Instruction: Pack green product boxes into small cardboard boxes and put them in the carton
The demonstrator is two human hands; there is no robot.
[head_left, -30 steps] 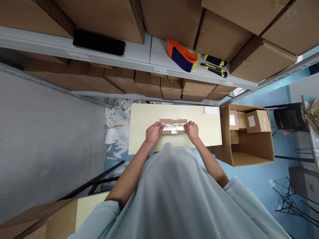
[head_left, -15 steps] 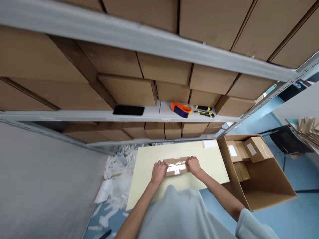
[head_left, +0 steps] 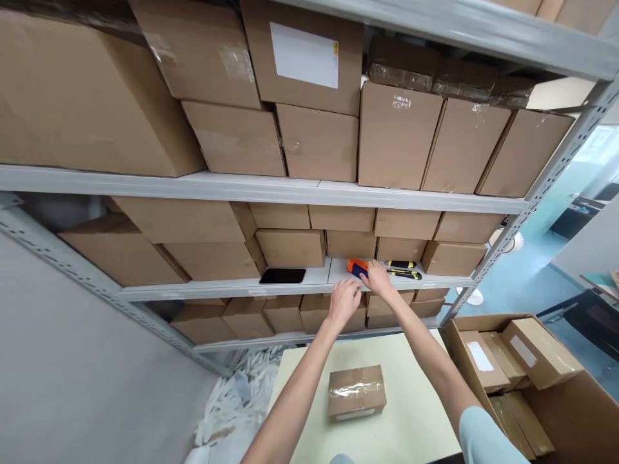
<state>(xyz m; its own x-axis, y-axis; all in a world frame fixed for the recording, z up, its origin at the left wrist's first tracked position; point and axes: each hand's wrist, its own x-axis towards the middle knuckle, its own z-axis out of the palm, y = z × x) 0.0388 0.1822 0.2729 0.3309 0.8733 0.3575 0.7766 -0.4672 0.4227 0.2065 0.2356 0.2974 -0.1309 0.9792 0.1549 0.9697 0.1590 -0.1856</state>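
My right hand (head_left: 377,280) reaches to the middle shelf, its fingers closed on an orange and dark blue tape dispenser (head_left: 356,267). Beside it, at the shelf's front edge, my left hand (head_left: 345,300) has its fingers curled together; whatever may be in them is hidden. Below both hands, a small cardboard box (head_left: 356,392) with shiny clear tape across it lies on the pale yellow table (head_left: 411,386). Part of a white label shows on the box's near side.
Yellow and black utility knives (head_left: 404,274) lie right of the dispenser, and a black phone-like slab (head_left: 283,276) to its left. Cardboard boxes fill the grey shelves (head_left: 242,185). A large open carton (head_left: 575,412) holding small boxes stands right. White scraps (head_left: 236,399) cover the floor at left.
Both hands have let go of the small box and moved up to the shelf, where my right hand has reached the tape dispenser. The head view has tilted upward.
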